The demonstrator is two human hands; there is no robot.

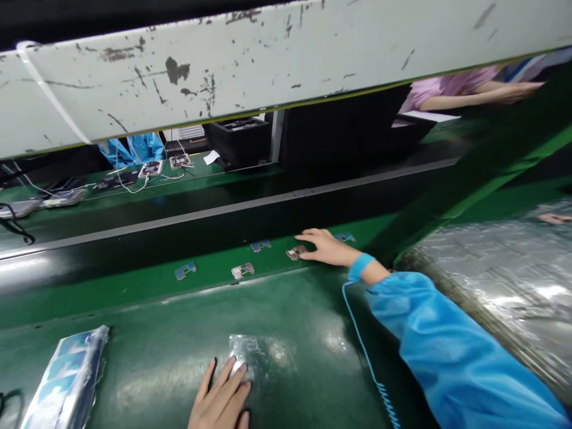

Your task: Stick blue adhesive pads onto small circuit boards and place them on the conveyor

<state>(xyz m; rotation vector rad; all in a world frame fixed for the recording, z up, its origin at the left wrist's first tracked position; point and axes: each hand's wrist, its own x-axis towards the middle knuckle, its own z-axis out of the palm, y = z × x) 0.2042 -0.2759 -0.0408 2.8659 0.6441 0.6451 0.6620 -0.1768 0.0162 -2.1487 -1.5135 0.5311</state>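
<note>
My right hand [325, 246] reaches out to the green strip beside the conveyor, fingers stretched flat, its tips touching a small brown circuit part [295, 252]. It wears a blue wrist strap [361, 266] with a coiled cord. My left hand [221, 399] lies open at the bottom edge, fingertips resting on a clear plastic bag [250, 351] on the green bench [179, 333]. More small parts sit in a row on the strip: a brown one [242, 271] and blue ones [185, 270], [260, 245], [345, 237].
A shiny packet [67, 381] lies at the bottom left. A silvery sheet [500, 286] covers the right. A scuffed white beam [268, 65] hangs overhead. Across the dark conveyor [179, 229], another person's arm [473, 92] and boards with cables [152, 170] show.
</note>
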